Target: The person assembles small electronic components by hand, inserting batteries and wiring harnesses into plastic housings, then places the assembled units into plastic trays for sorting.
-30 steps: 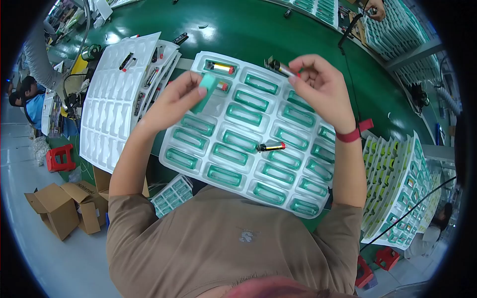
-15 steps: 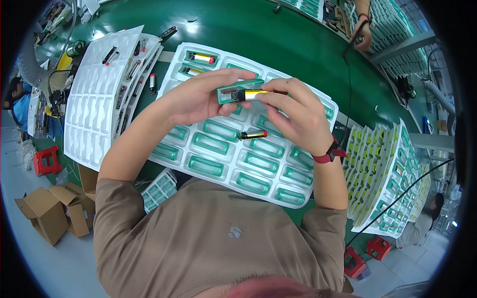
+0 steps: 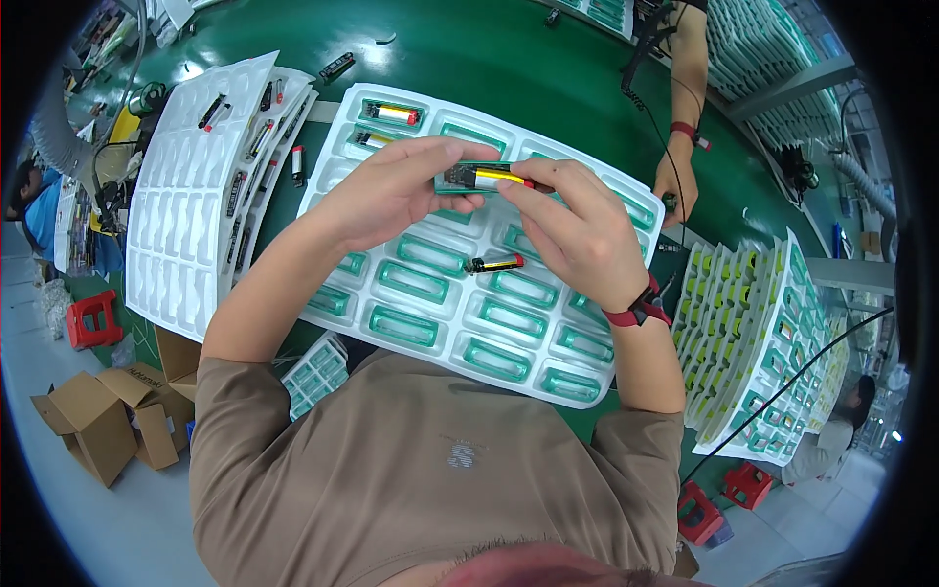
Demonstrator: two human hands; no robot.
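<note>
In front of my chest, my left hand (image 3: 406, 191) grips a small clear green-tinted plastic case (image 3: 443, 182). My right hand (image 3: 587, 225), with a red band at the wrist, pinches a yellow-wrapped battery cell (image 3: 497, 177) with a dark circuit part on its left end. The cell lies at the case's opening, seemingly inside it; fingers hide part of both. Below them is a white moulded tray (image 3: 445, 350) with green-tinted cases in its pockets. Another cell (image 3: 497, 264) rests loose across the tray's middle, and a red-ended cell (image 3: 396, 114) sits in a far-left pocket.
Stacked white trays (image 3: 176, 210) with loose cells stand at left, more tray stacks (image 3: 729, 342) at right. A co-worker's hand (image 3: 677, 186) reaches onto the green table (image 3: 509, 59) at the far right, by a black cable. Cardboard boxes (image 3: 93, 430) sit lower left.
The cell has tilted and settled lower into the case, which my left hand has turned slightly. The co-worker's arm has reached nearer, toward the tray's right corner.
</note>
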